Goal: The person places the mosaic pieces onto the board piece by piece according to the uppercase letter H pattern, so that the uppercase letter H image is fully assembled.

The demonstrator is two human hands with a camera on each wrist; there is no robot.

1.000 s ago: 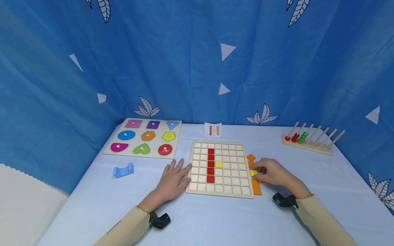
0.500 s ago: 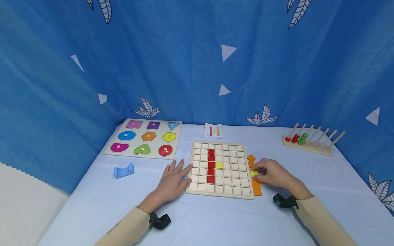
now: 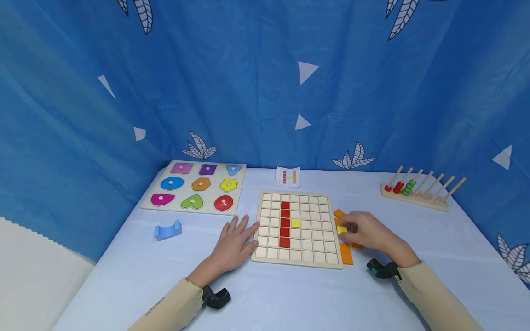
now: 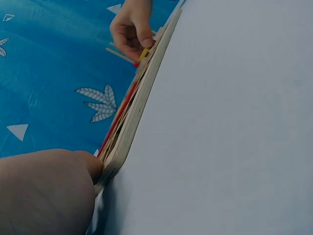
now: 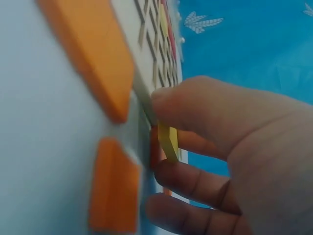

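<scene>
A wooden grid board [image 3: 308, 243] lies mid-table, with a column of red tiles [image 3: 285, 223] and one yellow tile [image 3: 296, 223] set in its squares. My left hand [image 3: 235, 243] lies with fingers spread, fingertips touching the board's left edge. At the opposite edge my right hand [image 3: 364, 230] pinches a second yellow tile [image 5: 168, 141] between thumb and fingers; in the right wrist view it is tilted and apart from the table. Several orange tiles [image 3: 346, 255] lie beside the board under and around that hand, which partly hides them.
A shape puzzle board [image 3: 186, 186] with knobbed pieces lies back left, a blue curved block [image 3: 168, 230] in front of it. A small printed pattern card [image 3: 287, 177] is behind the grid. A peg stand [image 3: 414, 198] with red and green beads is at the back right.
The right hand has lifted the yellow tile slightly from among the orange tiles, uncovering more of them. The left hand keeps its place at the board; the head view has shifted slightly.
</scene>
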